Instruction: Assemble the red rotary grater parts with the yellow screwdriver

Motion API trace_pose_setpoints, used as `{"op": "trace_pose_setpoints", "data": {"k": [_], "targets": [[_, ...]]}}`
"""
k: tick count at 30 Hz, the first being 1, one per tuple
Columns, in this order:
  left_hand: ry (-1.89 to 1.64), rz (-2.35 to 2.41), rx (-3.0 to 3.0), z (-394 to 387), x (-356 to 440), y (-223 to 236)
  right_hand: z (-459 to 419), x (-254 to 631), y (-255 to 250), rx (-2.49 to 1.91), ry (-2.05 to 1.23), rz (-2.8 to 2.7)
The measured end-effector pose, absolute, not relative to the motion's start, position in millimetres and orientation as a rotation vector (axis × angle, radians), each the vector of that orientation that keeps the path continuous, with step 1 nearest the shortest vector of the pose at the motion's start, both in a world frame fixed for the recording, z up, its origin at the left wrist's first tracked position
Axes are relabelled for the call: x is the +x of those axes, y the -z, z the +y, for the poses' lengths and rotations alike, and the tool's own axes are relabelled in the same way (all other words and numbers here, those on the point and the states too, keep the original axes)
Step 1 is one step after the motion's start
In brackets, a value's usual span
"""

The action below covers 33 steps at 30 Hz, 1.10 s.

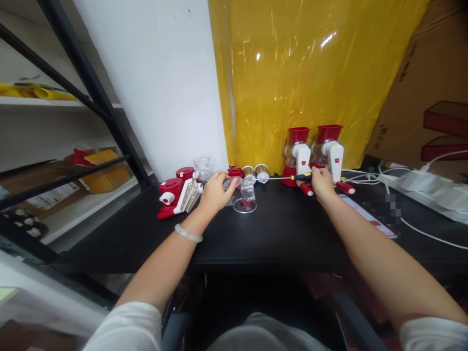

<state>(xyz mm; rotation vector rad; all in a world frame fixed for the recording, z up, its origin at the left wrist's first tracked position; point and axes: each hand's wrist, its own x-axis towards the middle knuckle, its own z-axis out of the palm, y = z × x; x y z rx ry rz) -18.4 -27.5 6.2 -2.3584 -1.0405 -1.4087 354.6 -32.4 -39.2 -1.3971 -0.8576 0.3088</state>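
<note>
Clear plastic part (248, 189) is gripped by left hand (217, 191), screwdriver (300, 177) by right hand (322, 184), black tabletop (256, 239) reaching near edge (256, 263).

Shows two upright red-and-white graters (302, 163) (335, 161) and two metal drums (248, 173) (262, 174). Also includes one screwdriver (302, 177), one phone (369, 217), one bracelet (188, 234).

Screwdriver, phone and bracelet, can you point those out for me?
Screwdriver (302, 177): head view, on its black and yellow handle.
Phone (365, 213): head view, on its lit screen.
Bracelet (187, 235): head view, on the front of its pale band.
</note>
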Motion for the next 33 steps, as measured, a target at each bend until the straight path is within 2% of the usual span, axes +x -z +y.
{"op": "trace_pose_setpoints", "data": {"k": [6, 22, 33], "targets": [[1.319, -1.104, -2.348, -33.3, -18.4, -8.8, -33.5, 351.4, 38.4, -1.598, -0.178, -0.796], [1.167, -1.235, -2.325, -43.3, -16.6, -16.4, -31.9, 352.0, 40.5, -1.65, -0.207, -0.793], [1.267, -1.137, -2.295, -43.9, -17.3, -16.7, -31.8, 352.1, 40.7, -1.65, -0.21, -0.808]]}}
